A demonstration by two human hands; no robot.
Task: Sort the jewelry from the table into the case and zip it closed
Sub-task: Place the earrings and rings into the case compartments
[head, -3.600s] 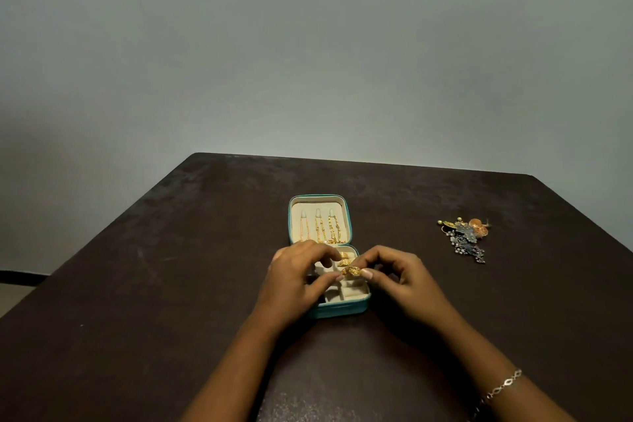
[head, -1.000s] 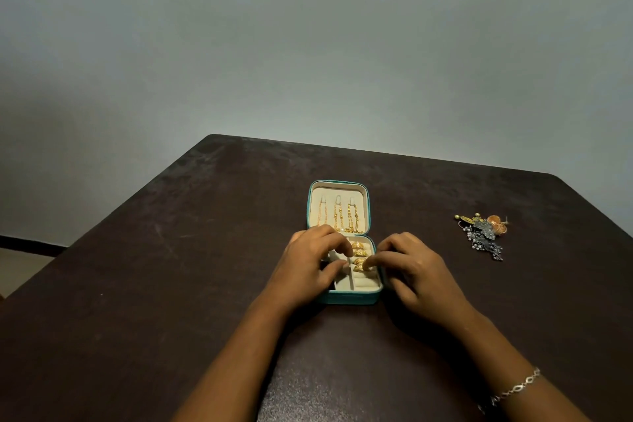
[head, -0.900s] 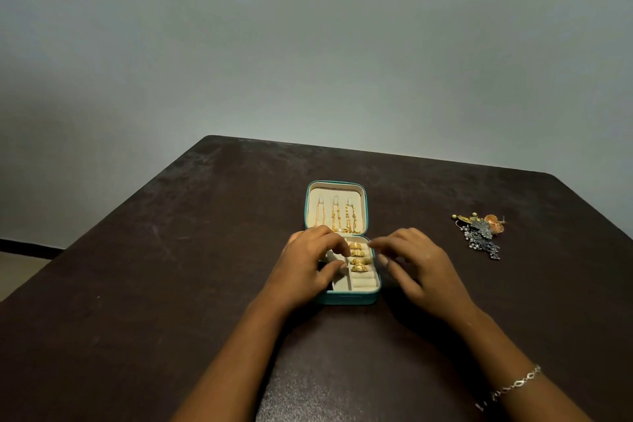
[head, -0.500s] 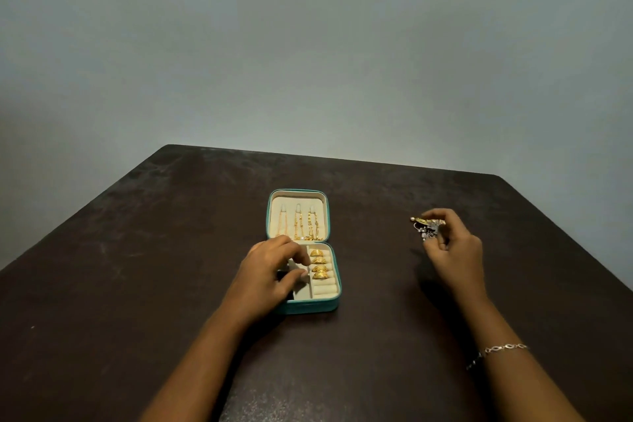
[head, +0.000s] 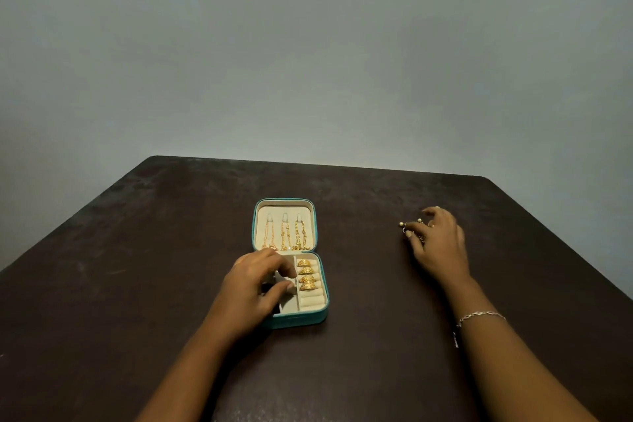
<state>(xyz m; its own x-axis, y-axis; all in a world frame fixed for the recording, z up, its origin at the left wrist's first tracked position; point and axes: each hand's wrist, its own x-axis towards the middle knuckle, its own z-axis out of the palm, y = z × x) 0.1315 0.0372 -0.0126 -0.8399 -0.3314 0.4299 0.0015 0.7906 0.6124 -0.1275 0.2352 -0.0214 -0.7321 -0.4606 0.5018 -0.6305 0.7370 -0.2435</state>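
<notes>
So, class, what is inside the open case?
Three gold chains hang in the lid of the case; four gold rings sit in the base's right-hand rolls. The left hand covers most left compartments, so their contents cannot be seen.

1. We can read no text, number, label, brand or sign anywhere in this view.
2. The small teal zip-around jewelry case with cream lining (head: 298, 320) shows us only plain surfaces, with no mark that we can make out.
</notes>
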